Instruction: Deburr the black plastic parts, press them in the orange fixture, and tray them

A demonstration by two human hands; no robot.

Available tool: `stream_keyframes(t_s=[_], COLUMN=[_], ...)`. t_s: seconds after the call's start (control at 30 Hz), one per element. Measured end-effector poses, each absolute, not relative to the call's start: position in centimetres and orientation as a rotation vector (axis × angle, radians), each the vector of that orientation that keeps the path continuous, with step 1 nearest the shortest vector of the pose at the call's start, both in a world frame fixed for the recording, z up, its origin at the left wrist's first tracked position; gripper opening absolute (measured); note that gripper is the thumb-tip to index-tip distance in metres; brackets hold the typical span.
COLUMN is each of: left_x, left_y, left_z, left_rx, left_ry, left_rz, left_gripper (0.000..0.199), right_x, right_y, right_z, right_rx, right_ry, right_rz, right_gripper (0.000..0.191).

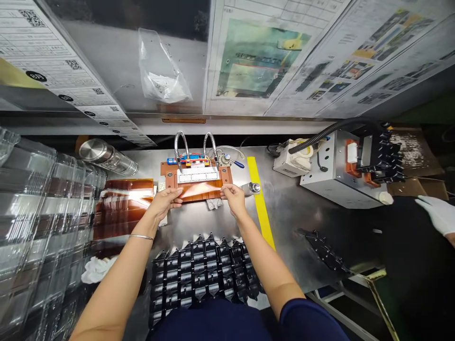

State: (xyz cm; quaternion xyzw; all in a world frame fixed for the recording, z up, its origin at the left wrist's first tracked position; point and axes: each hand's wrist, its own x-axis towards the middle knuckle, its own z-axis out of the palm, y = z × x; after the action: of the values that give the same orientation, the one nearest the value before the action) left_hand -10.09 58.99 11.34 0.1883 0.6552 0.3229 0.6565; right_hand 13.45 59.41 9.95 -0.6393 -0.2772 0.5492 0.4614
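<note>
An orange translucent film [201, 190] is stretched between my two hands, over the front of an orange-brown fixture [169, 181]. My left hand [166, 199] pinches the film's left end, and my right hand [232, 195] pinches its right end. Just behind the film lies a white perforated strip [198, 175] on the fixture. Two flexible metal tubes [180, 137] arch over the fixture's back, near a blue and red part. A lever with a blue handle [239, 164] sits at its back right.
Black moulded parts [202, 270] lie in rows before me. Orange sheets [122, 208] and stacked clear trays [42, 227] are left, near a metal flask [106, 156]. Right are yellow tape [261, 203], a grey machine [334, 175] and another person's gloved hand [435, 215].
</note>
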Motion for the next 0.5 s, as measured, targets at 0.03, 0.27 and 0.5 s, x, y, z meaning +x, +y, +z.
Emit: stream_keyframes(t_s=[0.03, 0.27, 0.5], left_x=[-10.0, -9.4, -9.6], left_y=[59.4, 62.2, 63.3], left_z=[11.3, 9.8, 8.6], left_rx=[0.432, 0.576, 0.545], left_ry=[1.54, 1.839, 1.845], left_rz=[0.75, 0.763, 0.739], left_gripper=[0.024, 0.032, 0.037], right_x=[13.2, 12.8, 12.6], right_y=[59.8, 62.8, 63.8], right_z=[9.9, 9.0, 8.4], right_rx=[-1.595, -1.734, -1.772], right_ry=[-0.649, -0.6, -0.587], right_rz=[1.374, 1.472, 1.469], right_gripper=[0.019, 0.012, 0.015])
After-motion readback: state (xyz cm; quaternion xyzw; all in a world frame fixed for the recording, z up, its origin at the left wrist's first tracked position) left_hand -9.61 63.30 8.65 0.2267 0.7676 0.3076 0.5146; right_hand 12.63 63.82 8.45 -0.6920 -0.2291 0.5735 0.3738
